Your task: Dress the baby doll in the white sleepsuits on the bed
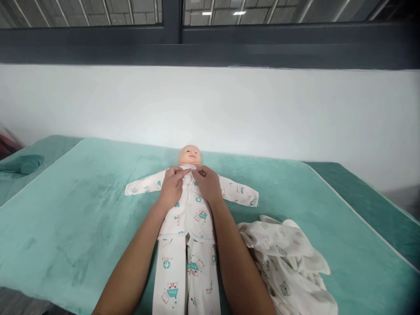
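Note:
A baby doll [190,154] lies on its back on a teal blanket [82,210], dressed in a white printed romper [187,245] with sleeves spread to both sides. My left hand [171,187] and my right hand [207,183] rest on the doll's upper chest, just below the chin. Both pinch the romper's front edges at the neckline, fingertips almost meeting in the middle. My forearms run down over the doll's body and legs.
A crumpled white printed garment [288,262] lies on the blanket to the right of the doll's legs. A darker teal cloth [22,164] sits at the far left. A white wall [262,109] stands right behind the bed, with a window above.

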Tool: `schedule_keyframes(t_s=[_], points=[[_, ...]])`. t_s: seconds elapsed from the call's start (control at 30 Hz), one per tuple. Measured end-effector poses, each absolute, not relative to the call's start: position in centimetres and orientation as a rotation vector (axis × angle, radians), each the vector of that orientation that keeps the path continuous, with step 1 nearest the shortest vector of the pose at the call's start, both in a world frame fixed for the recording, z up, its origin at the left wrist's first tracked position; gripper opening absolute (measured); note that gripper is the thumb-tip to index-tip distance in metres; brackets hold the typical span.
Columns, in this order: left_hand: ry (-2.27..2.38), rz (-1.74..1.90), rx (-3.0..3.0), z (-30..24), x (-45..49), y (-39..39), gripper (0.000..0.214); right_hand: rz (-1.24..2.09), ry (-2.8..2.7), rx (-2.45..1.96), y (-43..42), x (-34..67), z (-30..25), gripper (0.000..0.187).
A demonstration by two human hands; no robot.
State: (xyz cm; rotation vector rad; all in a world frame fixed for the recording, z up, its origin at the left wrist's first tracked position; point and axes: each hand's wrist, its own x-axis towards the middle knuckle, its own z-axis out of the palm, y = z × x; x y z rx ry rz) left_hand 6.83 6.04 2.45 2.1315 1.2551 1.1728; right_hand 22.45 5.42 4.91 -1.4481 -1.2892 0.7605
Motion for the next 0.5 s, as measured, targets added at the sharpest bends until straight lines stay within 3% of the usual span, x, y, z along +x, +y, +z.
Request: schedule_keyframes(t_s=[0.2, 0.27, 0.5], points=[[1.090, 1.231, 1.979, 3.2, 6.0, 5.1, 0.029, 0.672, -1.171, -1.285, 4.2, 22.5, 4.4, 0.016], [1.024, 1.202, 1.997, 3.4, 5.6, 4.7, 0.022, 0.639, -1.283, -1.231, 3.1, 22.6, 4.2, 0.026], [0.977, 1.109, 2.070, 3.6, 4.7, 4.4, 0.018, 0.638, -1.591, -1.152, 0.9, 23.4, 3.2, 0.026]])
